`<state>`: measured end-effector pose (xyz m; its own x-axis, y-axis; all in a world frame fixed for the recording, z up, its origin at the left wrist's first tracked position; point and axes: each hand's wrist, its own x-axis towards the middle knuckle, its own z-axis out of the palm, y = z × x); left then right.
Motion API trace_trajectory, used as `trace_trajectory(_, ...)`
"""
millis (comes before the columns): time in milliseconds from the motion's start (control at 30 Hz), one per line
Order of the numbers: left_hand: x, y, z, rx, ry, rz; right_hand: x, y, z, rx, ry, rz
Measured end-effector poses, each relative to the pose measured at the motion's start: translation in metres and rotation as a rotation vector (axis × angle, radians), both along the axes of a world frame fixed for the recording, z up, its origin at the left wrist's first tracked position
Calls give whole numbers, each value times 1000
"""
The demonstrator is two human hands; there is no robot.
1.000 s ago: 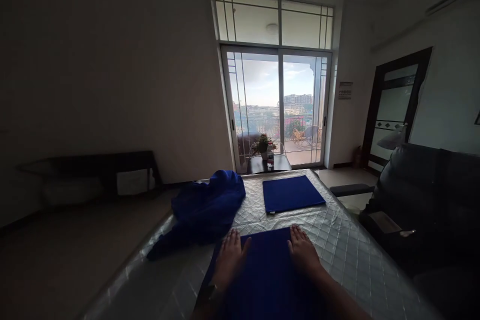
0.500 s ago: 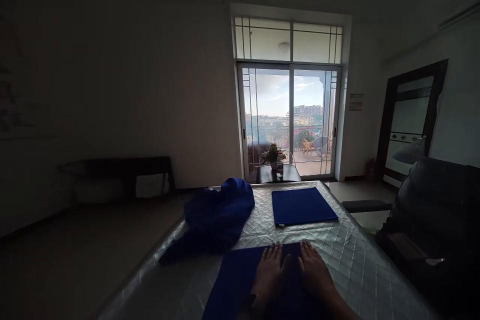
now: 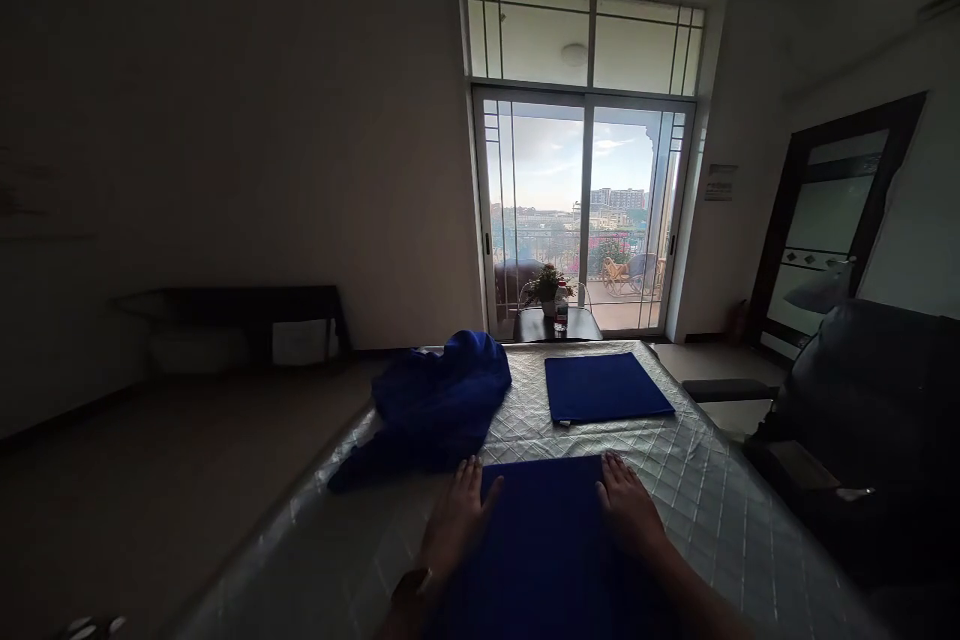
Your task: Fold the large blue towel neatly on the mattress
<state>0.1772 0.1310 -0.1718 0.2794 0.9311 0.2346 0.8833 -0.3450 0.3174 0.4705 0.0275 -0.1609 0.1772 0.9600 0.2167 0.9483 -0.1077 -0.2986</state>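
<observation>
A blue cloth (image 3: 544,540) lies flat on the quilted silvery surface (image 3: 720,510) in front of me. My left hand (image 3: 459,515) rests at its far left corner, fingers stretched forward and thumb apart. On the far right corner lies my right hand (image 3: 628,502), palm down with its fingers extended. Farther off sits a flat, squared blue cloth (image 3: 609,387) with a small white tag at its near edge. A crumpled heap of blue cloth (image 3: 446,400) is at the left, just beyond my left hand.
Behind the quilted surface stands a small dark table (image 3: 536,325) with a potted plant (image 3: 549,288) and a bottle (image 3: 561,308). A dark armchair (image 3: 877,400) is close on the right. Sliding glass doors (image 3: 585,220) are at the back.
My left hand has slid left across the near cloth to its left edge. The right hand stays at the far right corner. The view has tilted slightly down.
</observation>
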Motion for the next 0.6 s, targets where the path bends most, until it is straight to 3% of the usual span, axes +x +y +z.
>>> trace_trajectory(200, -1, -12, 20, -101, 45, -18, 1, 7, 12, -46, -61, 1)
trace_trajectory(333, 0, -14, 25, -112, 57, -15, 9, 13, 23, 2, -76, -13)
trace_trajectory(600, 0, -14, 23, -102, 45, -10, 21, 15, 6, 150, -4, -114)
